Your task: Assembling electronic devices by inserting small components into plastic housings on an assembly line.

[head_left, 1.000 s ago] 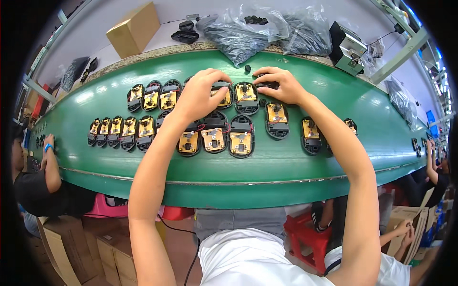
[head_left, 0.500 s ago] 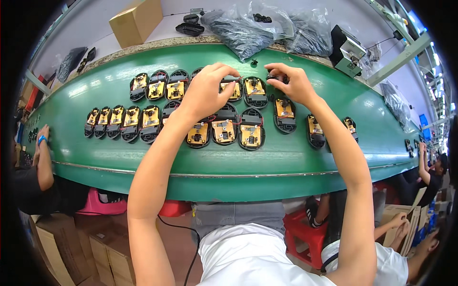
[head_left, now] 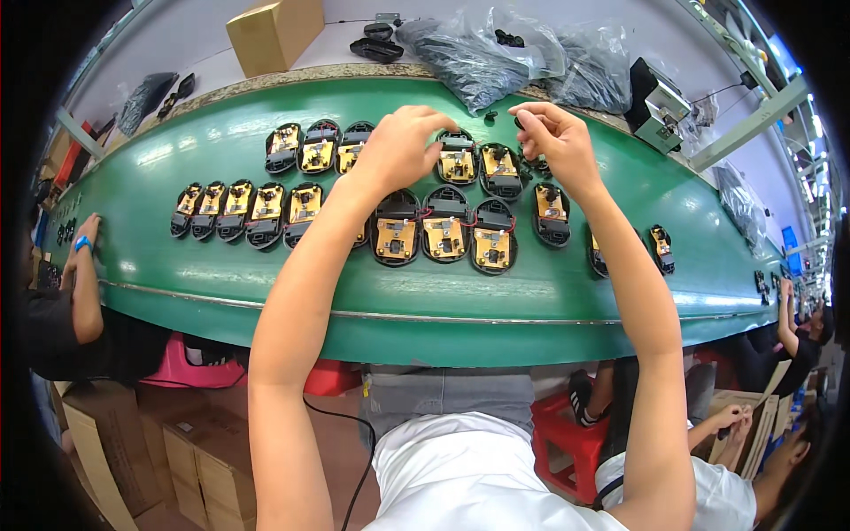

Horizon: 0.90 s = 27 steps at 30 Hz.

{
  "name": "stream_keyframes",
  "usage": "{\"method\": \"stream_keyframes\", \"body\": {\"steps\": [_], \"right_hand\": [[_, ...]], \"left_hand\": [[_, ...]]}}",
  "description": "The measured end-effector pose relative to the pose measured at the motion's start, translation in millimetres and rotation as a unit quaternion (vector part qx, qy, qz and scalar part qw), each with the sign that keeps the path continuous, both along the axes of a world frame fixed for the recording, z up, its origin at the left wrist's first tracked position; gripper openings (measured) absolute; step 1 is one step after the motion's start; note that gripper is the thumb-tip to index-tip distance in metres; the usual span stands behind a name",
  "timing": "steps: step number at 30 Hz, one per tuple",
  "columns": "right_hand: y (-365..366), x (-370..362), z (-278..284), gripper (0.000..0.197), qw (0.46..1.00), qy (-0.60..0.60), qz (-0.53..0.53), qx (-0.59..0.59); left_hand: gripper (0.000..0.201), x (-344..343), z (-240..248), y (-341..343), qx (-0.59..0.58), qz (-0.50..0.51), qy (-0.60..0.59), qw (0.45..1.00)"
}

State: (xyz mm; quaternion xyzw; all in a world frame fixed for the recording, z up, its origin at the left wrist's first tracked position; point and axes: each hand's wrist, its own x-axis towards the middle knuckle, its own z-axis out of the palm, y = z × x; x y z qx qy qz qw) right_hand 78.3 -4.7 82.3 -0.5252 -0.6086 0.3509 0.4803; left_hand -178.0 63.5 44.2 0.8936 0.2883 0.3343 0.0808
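Note:
Oval black housings with yellow circuit boards inside lie in two rows on the green work surface. My left hand [head_left: 403, 146] is over the back row, thumb and fingers apart. Its fingertips are beside one open housing [head_left: 457, 164]; whether they touch it I cannot tell. A small dark part [head_left: 519, 124] is pinched between the thumb and fingers of my right hand [head_left: 562, 146]. Right of my left hand lies another housing [head_left: 501, 173]. Several small black pieces [head_left: 535, 166] show below my right hand, above a separate housing [head_left: 552, 217]. My left hand and forearm hide some of the housings.
Clear plastic bags of dark parts [head_left: 469, 66] lie along the back ledge, beside a cardboard box [head_left: 276, 35]. A black and grey device [head_left: 655, 104] stands at the back right. Other people's arms [head_left: 86, 283] reach the surface at far left and far right.
My right hand has lifted away from the black pieces with a small dark part in its fingers. The view has shifted, so the housings appear further right. My left hand stays over the back row.

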Motion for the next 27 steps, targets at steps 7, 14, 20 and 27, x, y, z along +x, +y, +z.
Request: {"method": "stream_keyframes", "body": {"steps": [7, 14, 20, 27], "right_hand": [[-21.7, -18.3, 15.6, 0.03, 0.995, 0.071, 0.067, -0.014], [-40.5, -12.2, 10.0, 0.025, 0.998, 0.048, 0.032, -0.014], [-39.6, 2.6, -3.7, 0.025, 0.995, 0.099, -0.031, 0.013], [-25.9, -9.7, -6.0, 0.023, 0.991, -0.114, -0.023, 0.066]], "left_hand": [[0.072, 19.3, 24.3, 27.7, -0.088, -0.108, 0.252, 0.958], [0.073, 45.0, 63.2, 47.4, -0.107, -0.087, 0.419, 0.897], [0.08, 44.9, 53.8, 18.3, -0.032, 0.059, 0.381, 0.922], [0.028, 25.0, 43.8, 19.7, -0.095, 0.04, 0.154, 0.983]]}}
